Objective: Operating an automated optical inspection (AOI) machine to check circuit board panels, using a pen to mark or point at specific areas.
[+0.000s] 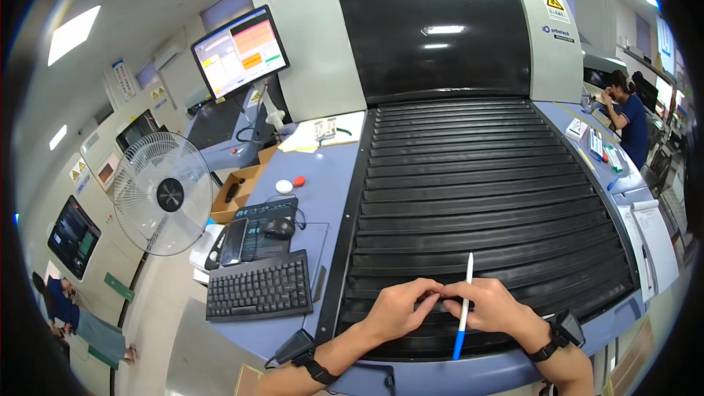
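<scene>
Over the near end of a black ribbed conveyor bed (pixel 477 205), my two hands meet at the fingertips. My right hand (pixel 493 306) is closed and holds a white pen (pixel 469 270) with a blue end, which stands nearly upright across its fingers. My left hand (pixel 402 311) is curled, its thumb and fingers brought together against the right hand's fingertips. Whatever lies between the touching fingertips, if anything, is too small to make out. Dark straps with small devices sit on both wrists.
Left of the bed are a keyboard (pixel 260 287), a mouse (pixel 279 229), a monitor (pixel 242 51) and a fan (pixel 165 192). A machine with a dark cover (pixel 436 37) rises behind. Markers (pixel 613 158) and a paper pad (pixel 655 238) lie right. One person (pixel 629 119) sits far right; another (pixel 73 315) appears lower left.
</scene>
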Tool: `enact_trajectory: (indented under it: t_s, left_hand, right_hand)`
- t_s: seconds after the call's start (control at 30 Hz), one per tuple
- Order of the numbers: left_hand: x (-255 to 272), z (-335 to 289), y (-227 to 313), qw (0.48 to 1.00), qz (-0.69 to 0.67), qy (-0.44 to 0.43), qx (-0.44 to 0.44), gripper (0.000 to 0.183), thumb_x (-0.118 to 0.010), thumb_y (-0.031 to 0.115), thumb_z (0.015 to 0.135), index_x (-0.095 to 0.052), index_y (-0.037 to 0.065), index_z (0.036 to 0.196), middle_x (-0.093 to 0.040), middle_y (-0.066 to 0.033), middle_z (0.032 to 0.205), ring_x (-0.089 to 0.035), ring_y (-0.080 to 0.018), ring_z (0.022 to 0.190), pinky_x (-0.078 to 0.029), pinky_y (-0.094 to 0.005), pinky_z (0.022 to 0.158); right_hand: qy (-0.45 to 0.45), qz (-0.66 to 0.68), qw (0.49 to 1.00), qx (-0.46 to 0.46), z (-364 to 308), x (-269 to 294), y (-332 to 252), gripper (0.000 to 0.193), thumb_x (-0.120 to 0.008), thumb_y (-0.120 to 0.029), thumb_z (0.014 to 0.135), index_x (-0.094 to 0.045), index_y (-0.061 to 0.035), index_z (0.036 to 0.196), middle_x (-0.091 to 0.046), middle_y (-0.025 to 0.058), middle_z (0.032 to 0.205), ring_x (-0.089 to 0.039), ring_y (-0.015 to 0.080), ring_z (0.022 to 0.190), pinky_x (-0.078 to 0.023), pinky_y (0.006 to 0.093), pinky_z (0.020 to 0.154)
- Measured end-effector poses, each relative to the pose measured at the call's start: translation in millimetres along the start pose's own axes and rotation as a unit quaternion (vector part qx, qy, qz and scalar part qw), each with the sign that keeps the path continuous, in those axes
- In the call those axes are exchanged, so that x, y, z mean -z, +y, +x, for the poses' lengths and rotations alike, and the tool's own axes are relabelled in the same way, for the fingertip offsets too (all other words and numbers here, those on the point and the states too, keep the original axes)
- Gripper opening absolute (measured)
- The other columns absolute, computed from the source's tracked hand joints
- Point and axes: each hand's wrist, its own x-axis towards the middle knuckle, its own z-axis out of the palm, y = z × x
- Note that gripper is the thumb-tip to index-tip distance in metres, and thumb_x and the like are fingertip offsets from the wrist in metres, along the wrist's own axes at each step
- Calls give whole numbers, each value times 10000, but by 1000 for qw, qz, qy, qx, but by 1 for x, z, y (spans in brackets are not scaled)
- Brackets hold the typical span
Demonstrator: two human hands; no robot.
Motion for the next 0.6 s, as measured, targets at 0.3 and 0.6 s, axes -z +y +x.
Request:
enact_trajectory:
  t_s: [0.3, 0.6]
  left_hand:
    - [3, 1, -4, 999, 21, -42, 12, 197, -737, 31, 919, -700, -8, 1109, -770, -134, 998, -776, -260, 868, -627, -333, 771]
    - [0, 0, -1, 1000, 17, -17, -9, 116, -704, 48, 934, -675, 22, 1043, -753, -123, 930, -747, -314, 819, -594, -368, 692]
  right_hand:
    - [-24, -5, 1000, -18, 0, 0, 2, 253, -790, -122, 868, -736, -53, 1105, -743, 154, 825, -732, 350, 726, -590, 421, 650]
    - [-4, -20, 1000, -3, -1, -3, 3, 226, -801, -110, 853, -733, -47, 1059, -742, 152, 824, -732, 347, 741, -583, 415, 640]
